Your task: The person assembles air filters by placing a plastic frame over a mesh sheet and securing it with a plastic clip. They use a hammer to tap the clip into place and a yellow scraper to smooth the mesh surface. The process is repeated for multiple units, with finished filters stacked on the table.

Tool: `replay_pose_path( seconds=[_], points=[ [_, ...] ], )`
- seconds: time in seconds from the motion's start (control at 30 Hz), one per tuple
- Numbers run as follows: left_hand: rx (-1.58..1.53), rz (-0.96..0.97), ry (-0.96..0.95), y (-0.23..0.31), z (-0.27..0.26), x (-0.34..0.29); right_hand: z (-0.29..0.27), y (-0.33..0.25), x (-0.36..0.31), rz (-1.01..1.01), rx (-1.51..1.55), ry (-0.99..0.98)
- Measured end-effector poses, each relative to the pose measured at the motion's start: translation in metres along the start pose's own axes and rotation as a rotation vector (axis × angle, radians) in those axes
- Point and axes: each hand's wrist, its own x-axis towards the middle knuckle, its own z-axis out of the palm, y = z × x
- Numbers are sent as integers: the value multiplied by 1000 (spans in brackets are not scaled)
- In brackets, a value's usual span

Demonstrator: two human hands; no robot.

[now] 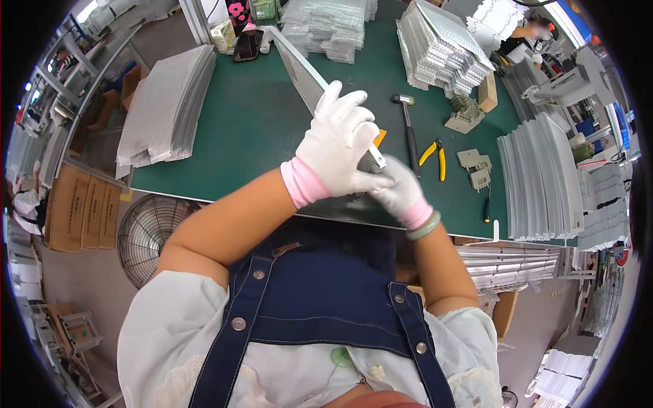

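Note:
A thin panel with a pale metal frame and grey mesh (303, 73) stands tilted over the green table, its far end up and to the left. My left hand (333, 153), in a white glove with a pink cuff, is closed round the panel's near part, fingers over its edge. My right hand (401, 192), gloved alike, is at the panel's near end below my left thumb. It is smeared and its fingers are mostly hidden. An orange-yellow piece (380, 138) shows just behind the panel.
Right of my hands lie a mallet (409, 129), yellow-handled pliers (441, 160), a screwdriver (488, 204) and grey metal brackets (476, 168). Stacks of mesh panels stand at left (166, 109), at the back (320, 30), at back right (442, 47) and at right (541, 180). A phone (247, 45) lies far left.

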Motion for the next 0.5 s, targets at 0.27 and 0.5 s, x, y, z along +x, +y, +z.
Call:
replay_pose_path(
  seconds=[0.27,0.5],
  points=[
    [-125,-16,41,7,13,5,-64,95,59,1018,-978,44],
    [-164,-1,62,4,15,7,-71,92,40,632,-681,383]
  ],
)
